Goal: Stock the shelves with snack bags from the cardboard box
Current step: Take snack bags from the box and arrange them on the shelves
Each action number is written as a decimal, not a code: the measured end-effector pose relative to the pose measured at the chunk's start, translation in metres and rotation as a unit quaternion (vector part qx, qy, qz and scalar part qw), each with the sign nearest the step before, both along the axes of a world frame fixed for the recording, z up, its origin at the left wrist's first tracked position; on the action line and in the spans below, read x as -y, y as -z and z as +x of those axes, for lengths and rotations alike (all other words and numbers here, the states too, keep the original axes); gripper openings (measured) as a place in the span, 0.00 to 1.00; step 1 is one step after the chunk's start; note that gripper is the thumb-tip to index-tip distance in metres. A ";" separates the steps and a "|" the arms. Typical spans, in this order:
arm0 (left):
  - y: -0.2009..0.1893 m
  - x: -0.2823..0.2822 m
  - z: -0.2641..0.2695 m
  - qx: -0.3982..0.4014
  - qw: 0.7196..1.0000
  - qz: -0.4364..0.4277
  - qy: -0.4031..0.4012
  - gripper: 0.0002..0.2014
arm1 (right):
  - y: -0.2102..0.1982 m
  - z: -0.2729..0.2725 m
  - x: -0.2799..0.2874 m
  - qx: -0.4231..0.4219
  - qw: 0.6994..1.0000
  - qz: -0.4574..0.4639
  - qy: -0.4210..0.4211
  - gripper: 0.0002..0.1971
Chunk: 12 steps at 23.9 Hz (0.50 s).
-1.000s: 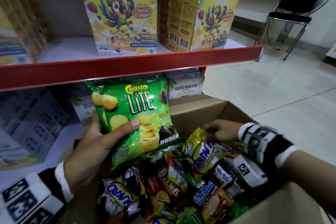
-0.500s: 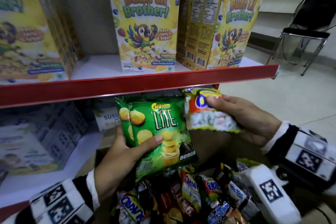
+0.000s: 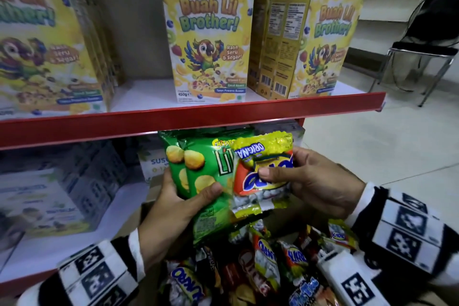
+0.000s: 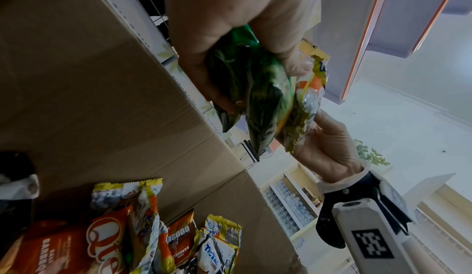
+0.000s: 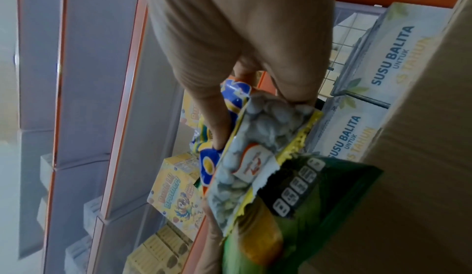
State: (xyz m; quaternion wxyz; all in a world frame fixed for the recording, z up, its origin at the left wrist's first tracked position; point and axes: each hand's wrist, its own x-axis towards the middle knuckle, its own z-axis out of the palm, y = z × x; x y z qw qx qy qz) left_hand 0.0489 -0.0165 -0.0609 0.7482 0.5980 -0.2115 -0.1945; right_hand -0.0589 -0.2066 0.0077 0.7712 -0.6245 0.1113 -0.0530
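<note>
Shop shelving with red front edges forms the backdrop, tiled floor to the right. Held just under the upper shelf's front edge, above the cardboard box: green chip bags, thumb across the front and fingers behind, gripped by the left hand; overlapping their right side, a yellow-and-red nut bag, upside down, pinched by the right hand between thumb and fingers. Box contents: assorted snack bags; upper shelf: yellow cereal boxes, upright; lower shelf: pale milk cartons.
</note>
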 end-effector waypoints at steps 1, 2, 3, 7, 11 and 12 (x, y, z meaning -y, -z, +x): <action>0.000 0.000 -0.001 -0.003 1.000 -0.001 0.002 0.38 | 0.001 0.000 -0.001 -0.001 1.000 0.002 0.005 0.26; -0.001 -0.001 -0.002 -0.009 1.000 -0.004 0.006 0.38 | 0.001 -0.001 -0.001 0.000 1.000 0.002 0.008 0.27; -0.002 -0.001 -0.004 -0.015 1.000 -0.011 0.015 0.39 | 0.000 -0.002 -0.002 0.002 1.000 0.001 0.008 0.26; -0.013 -0.004 -0.014 -0.005 0.997 -0.014 0.078 0.55 | 0.000 -0.002 -0.007 0.004 1.000 0.010 0.028 0.28; -0.015 0.000 -0.018 -0.021 0.995 0.004 0.098 0.48 | 0.000 -0.002 -0.017 0.012 1.000 -0.022 0.015 0.26; -0.016 0.001 -0.017 -0.021 0.996 0.021 0.085 0.46 | -0.004 -0.001 -0.016 0.018 0.998 -0.052 0.016 0.26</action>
